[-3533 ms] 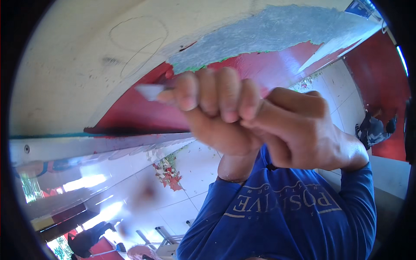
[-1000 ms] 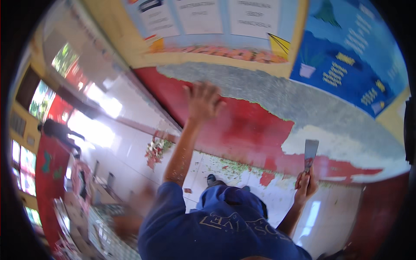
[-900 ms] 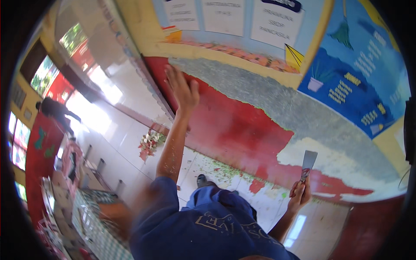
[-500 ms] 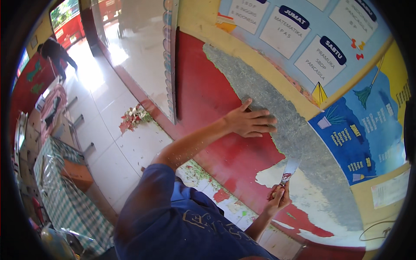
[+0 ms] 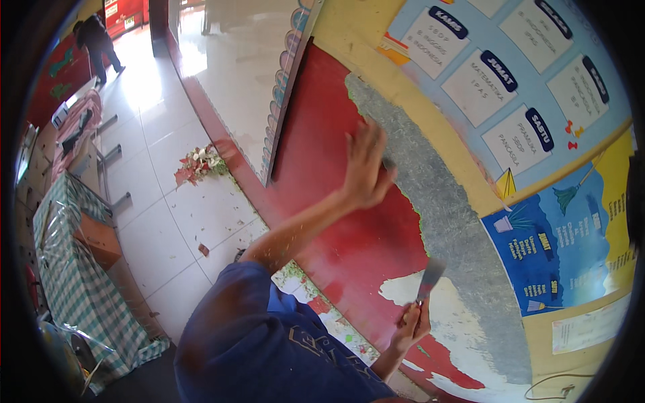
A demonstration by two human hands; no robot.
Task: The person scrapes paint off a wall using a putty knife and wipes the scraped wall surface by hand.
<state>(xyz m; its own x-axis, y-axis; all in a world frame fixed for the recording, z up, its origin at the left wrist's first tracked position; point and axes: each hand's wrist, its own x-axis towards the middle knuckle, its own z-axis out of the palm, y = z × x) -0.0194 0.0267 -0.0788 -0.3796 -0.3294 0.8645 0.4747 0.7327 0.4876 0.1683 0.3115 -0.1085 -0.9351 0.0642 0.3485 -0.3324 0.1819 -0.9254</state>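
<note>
1. Against the red wall [image 5: 322,174], the left hand [image 5: 366,168] was raised on an outstretched arm, fingers spread open, its palm at the painted surface beside the edge of the bare grey patch [image 5: 437,201].
2. Lower down, the right hand [image 5: 411,326] was closed around the handle of a scraper [image 5: 428,281], the forearm bent upward and the blade pointing up at the wall, beside a white chipped area [image 5: 403,292].
3. Blue and white posters [image 5: 510,87] hung above the grey patch.
4. Paint flakes [image 5: 201,163] lay on the white tiled floor [image 5: 168,201], and a bench with a green checked cloth [image 5: 74,269] stood well apart on the left.
</note>
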